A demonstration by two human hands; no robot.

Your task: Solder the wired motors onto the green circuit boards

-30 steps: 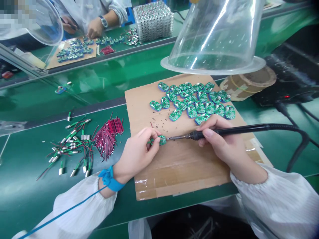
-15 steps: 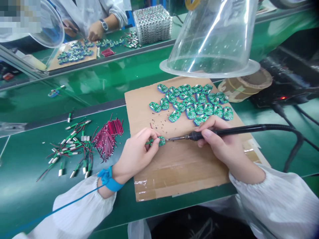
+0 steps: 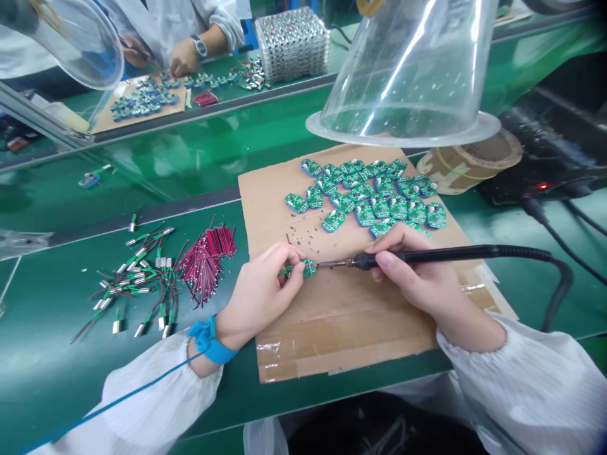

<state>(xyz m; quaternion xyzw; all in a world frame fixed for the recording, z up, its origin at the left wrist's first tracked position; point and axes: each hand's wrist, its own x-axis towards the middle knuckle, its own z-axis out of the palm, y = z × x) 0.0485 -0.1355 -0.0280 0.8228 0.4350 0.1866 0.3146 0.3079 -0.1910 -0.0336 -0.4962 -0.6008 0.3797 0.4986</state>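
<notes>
Between the thumb and fingers of my left hand (image 3: 268,281) is a small green circuit board (image 3: 309,268), held above a cardboard sheet (image 3: 327,335). My right hand (image 3: 415,268) is closed around the black handle of a soldering iron (image 3: 363,261). The iron's tip points left and meets the right edge of the held board; whether it touches cannot be told exactly. Behind my hands, several similar green circuit boards (image 3: 360,191) lie on the cardboard. A blue wrist strap (image 3: 212,341) with a cord is on my left wrist.
Left of the cardboard lie a pile of red wires (image 3: 207,262) and several small metal parts with leads (image 3: 142,273). A clear plastic hood (image 3: 408,82) hangs over the back. A brown round container (image 3: 469,161) and a black unit (image 3: 550,139) stand right. Across the divider, another person's hands (image 3: 183,58) work.
My hands keep nearly the same pose, with the board and iron still together. The iron's cable has shifted slightly, and the view has moved a little.
</notes>
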